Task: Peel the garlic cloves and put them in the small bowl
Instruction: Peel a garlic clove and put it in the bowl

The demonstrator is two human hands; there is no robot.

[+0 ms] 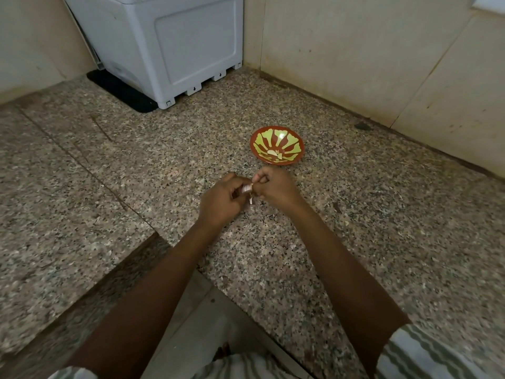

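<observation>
Pinching a garlic clove (246, 189) crosswise between them, left hand (218, 201) and right hand (274, 187) each grip one end.

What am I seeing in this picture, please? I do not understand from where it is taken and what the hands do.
No machine here: a person wears a camera on the head, so the picture looks down at their own arms. The left hand holds a garlic clove, and the right hand pinches it, probably peeling. Beyond them, on the speckled stone counter, stands a small bowl with a few peeled cloves inside. A white appliance stands in the corner.
</observation>
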